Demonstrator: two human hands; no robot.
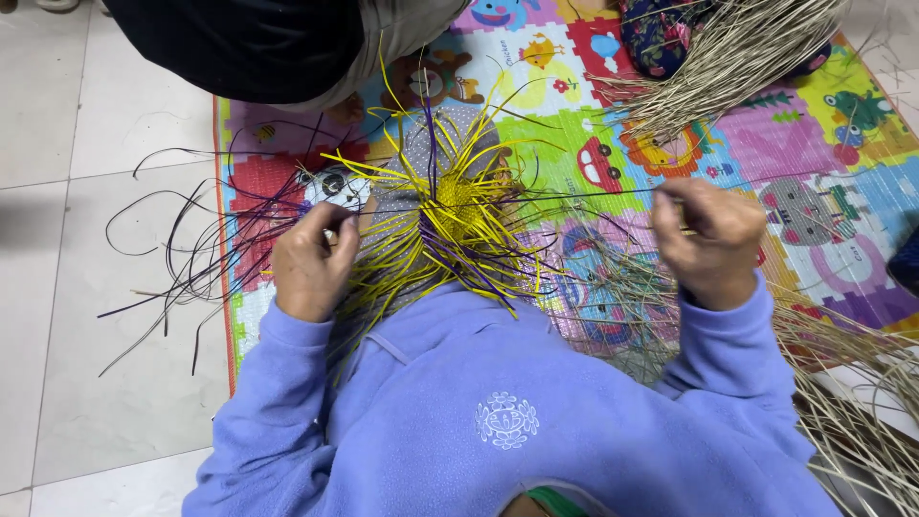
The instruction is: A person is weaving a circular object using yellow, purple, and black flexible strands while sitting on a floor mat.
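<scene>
**Hand positions on the woven piece**

Your left hand (pixel 311 263) is curled closed on the left edge of the yellow woven piece (pixel 450 206), fingers pinching a few of its strands beside a small white tip. Your right hand (pixel 713 239) is closed in a loose fist well to the right, gripping a thin dark strand (pixel 584 191) that runs taut from the woven piece to the fist. The two hands are well apart, with the woven piece between them and just above your lilac fleece sleeves (pixel 287 383).

The woven piece sits at the centre of your lap area, its yellow and purple strands radiating outward in all directions. Loose dark strands (pixel 182 249) trail left onto the tiled floor (pixel 96 124). A colourful play mat (pixel 823 182) lies under the work. A bundle of pale straw (pixel 737 57) lies at upper right, and more straw (pixel 852 393) spreads at lower right. Another person in dark clothing (pixel 249 43) is bent over the far edge of the mat.
</scene>
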